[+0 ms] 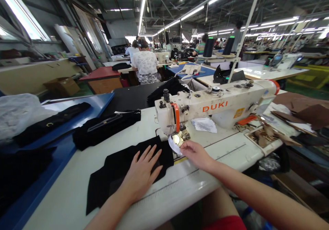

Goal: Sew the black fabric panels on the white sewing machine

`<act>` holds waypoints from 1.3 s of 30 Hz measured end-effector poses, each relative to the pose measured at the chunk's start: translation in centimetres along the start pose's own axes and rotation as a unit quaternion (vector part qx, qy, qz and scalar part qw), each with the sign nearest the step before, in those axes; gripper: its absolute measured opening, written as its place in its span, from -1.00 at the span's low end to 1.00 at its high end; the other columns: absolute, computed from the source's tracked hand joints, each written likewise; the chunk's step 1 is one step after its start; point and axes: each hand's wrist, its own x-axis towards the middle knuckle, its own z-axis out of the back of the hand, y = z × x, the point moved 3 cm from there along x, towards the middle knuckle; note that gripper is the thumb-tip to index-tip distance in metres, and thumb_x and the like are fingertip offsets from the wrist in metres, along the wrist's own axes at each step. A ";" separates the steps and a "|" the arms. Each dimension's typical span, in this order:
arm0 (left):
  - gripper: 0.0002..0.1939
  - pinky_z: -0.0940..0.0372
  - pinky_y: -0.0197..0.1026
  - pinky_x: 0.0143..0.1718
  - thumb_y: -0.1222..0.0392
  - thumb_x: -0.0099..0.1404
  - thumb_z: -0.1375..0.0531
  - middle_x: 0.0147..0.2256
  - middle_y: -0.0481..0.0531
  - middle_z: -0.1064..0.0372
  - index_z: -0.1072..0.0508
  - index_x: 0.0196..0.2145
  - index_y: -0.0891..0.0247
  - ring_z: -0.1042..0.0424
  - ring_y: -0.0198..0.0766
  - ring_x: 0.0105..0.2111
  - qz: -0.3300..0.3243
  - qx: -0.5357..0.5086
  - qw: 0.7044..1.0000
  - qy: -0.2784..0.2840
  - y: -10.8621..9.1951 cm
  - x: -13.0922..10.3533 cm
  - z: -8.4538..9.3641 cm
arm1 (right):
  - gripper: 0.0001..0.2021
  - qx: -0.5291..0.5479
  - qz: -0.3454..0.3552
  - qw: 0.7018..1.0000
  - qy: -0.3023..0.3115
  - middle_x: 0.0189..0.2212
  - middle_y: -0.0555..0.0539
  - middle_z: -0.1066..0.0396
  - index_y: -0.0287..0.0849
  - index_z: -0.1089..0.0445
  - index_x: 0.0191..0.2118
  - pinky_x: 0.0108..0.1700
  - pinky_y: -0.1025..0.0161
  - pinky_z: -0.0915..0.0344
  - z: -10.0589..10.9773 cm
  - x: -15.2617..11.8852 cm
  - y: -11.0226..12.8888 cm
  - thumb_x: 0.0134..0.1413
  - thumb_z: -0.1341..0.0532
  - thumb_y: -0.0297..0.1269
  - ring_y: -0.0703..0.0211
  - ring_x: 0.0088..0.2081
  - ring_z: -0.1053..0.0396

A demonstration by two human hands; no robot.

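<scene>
My left hand (142, 173) lies flat with spread fingers on a black fabric piece (105, 178), which rests on the white sewing table left of the needle area. Between the fingertips of my right hand (195, 154) is a small white label (174, 145), held beside the presser foot at the fabric's right edge. The white sewing machine (192, 103) with orange lettering stands just beyond both hands. A stack of white labels (204, 125) sits under the machine's arm. Whether the label touches the fabric, I cannot tell.
Folded black pieces (106, 127) lie at the left, near a blue board (64, 165) and a clear plastic bag (23, 113). To the right are a tray of brown scraps (262, 136) and brown sheets (308, 115). People sit at machines further back.
</scene>
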 end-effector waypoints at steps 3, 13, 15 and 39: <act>-0.38 -0.03 0.21 0.22 -0.05 0.37 -0.03 0.27 0.19 -0.12 -0.09 0.31 0.17 -0.10 0.03 0.27 -0.001 -0.001 0.998 -0.059 -0.1 -0.1 0.6 | -0.91 -0.098 0.050 0.994 0.004 -0.45 0.04 -0.40 -0.16 -0.33 -0.41 -0.28 0.32 -0.28 0.5 -0.5 1.5 0.09 -0.15 -0.43 0.25 -0.37 -0.37; -0.59 -0.32 0.01 0.02 0.32 0.40 0.06 -0.12 0.14 -0.49 -0.30 0.16 0.26 -0.47 -0.13 -0.10 -0.077 -0.022 0.982 -0.168 -2.7 1.0 2.1 | -0.86 -0.440 0.277 0.854 0.033 -0.36 -0.12 -0.45 -0.21 -0.39 -0.31 -0.21 0.22 -0.29 -4.6 1.0 3.3 0.26 -0.10 -0.42 0.12 -0.29 -0.38; -0.63 -0.40 -0.04 -0.10 0.35 0.40 0.08 -0.24 0.11 -0.50 -0.40 0.04 0.28 -0.48 -0.16 -0.22 -0.075 -0.042 0.983 -0.165 -2.1 1.7 1.5 | -0.87 -0.422 0.280 0.862 0.042 -0.34 -0.11 -0.46 -0.20 -0.41 -0.30 -0.20 0.23 -0.31 -4.6 1.3 2.6 0.25 -0.12 -0.41 0.13 -0.27 -0.39; -0.70 -0.37 -0.09 -0.19 0.48 0.30 -0.01 -0.17 0.15 -0.45 -0.47 -0.14 0.32 -0.42 -0.09 -0.18 -0.147 0.046 0.987 -0.054 -2.4 3.9 0.4 | -0.73 -0.437 0.364 0.814 0.115 0.04 -0.22 -0.43 -0.30 -0.44 -0.03 0.15 0.10 -0.24 -2.5 -3.5 1.0 0.30 -0.05 -0.41 0.04 0.07 -0.34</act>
